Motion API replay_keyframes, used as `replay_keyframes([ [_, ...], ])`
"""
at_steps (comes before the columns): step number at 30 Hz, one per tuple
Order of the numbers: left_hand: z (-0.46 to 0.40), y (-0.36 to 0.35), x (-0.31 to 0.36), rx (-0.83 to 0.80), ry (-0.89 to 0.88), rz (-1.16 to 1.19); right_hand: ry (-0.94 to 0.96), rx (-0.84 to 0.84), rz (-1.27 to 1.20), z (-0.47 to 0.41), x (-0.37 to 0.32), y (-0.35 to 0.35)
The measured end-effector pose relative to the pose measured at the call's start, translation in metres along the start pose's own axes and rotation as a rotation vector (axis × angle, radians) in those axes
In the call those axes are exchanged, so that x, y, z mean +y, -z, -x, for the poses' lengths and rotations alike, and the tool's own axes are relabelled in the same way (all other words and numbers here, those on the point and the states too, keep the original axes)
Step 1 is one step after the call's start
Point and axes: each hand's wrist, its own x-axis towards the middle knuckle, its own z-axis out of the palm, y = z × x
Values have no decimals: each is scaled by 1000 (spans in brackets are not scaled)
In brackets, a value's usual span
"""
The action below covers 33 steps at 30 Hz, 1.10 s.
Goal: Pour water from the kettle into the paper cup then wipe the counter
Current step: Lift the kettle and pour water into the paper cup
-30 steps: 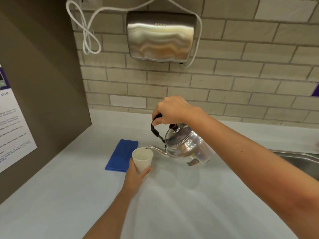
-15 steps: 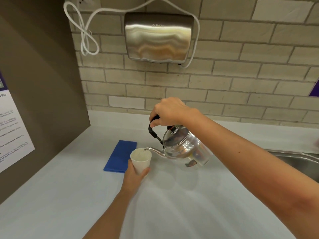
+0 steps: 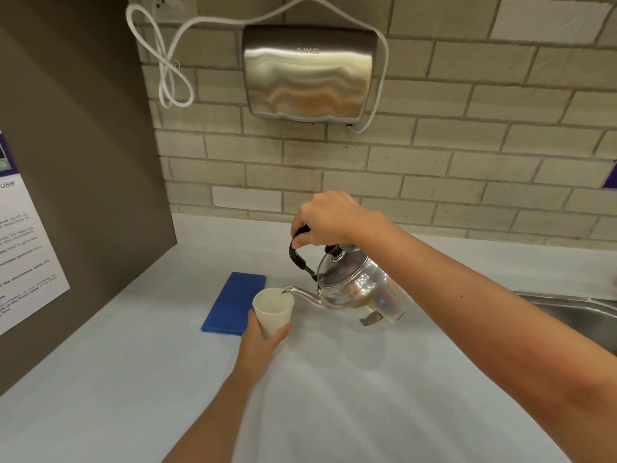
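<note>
A shiny metal kettle [image 3: 359, 290] with a black handle hangs tilted above the pale counter [image 3: 133, 379], its thin spout reaching over the rim of a white paper cup [image 3: 273, 310]. My right hand [image 3: 329, 218] grips the kettle's handle from above. The cup stands on the counter with my left hand [image 3: 258, 342] wrapped around its lower part. A folded blue cloth [image 3: 233, 304] lies flat just left of and behind the cup. I cannot make out a stream of water.
A steel sink [image 3: 574, 315] begins at the right edge. A brick wall carries a metal hand dryer [image 3: 307, 71] with a looped white cord [image 3: 167, 61]. A brown side panel with a printed notice [image 3: 23, 248] closes off the left.
Kettle, cup and both hands hold nearly the same pose; the view has only shifted slightly.
</note>
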Motion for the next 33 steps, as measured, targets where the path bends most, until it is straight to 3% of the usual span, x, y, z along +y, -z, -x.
replay_keyframes([
  [33,3,0,4,10,10,17,72,-41,54,-9,-11,4],
])
